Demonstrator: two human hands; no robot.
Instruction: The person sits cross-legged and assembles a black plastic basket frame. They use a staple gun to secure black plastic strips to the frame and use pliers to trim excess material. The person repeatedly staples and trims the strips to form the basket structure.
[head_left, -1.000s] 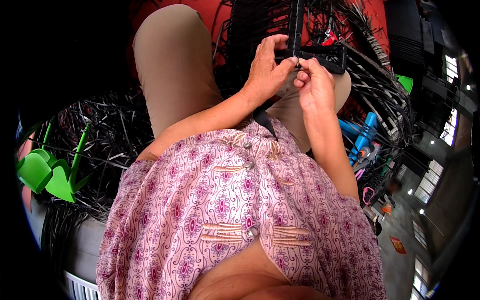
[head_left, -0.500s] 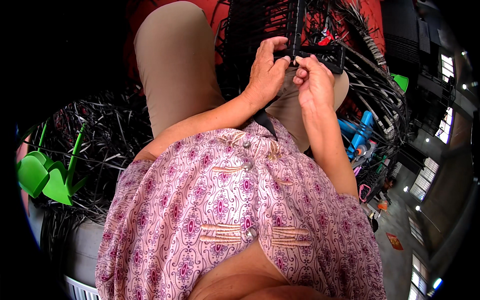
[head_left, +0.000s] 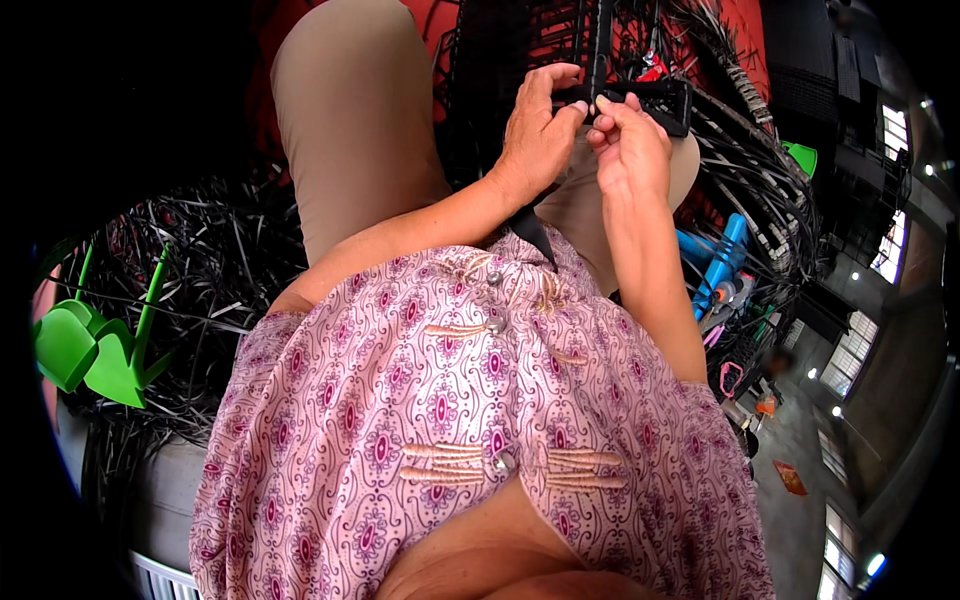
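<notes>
A black woven frame (head_left: 598, 50), with a dark upright bar and loose thin strips around it, rests over my lap just beyond my hands. My left hand (head_left: 535, 135) is at the frame's near end, its thumb and index finger curled about a dark part there; its other fingers are mostly hidden. Beside it, my right hand (head_left: 632, 145) has its thumb and index fingertip pinched together against the bar, other fingers curled in. What lies in that pinch is too small to make out. A short black crosspiece (head_left: 680, 105) sticks out beyond my right hand.
Tangled black strips (head_left: 220, 250) lie to my left, with green plastic pieces (head_left: 120, 370) on them. At my right are bundled black strips (head_left: 770, 220), a blue tool-like object (head_left: 722, 262) and a pink loop (head_left: 732, 378). Red material (head_left: 740, 60) lies under the frame.
Both hands remain at the same spot on the frame, with only slight shifts. The black crosspiece by my right hand has tilted a little and sits slightly higher.
</notes>
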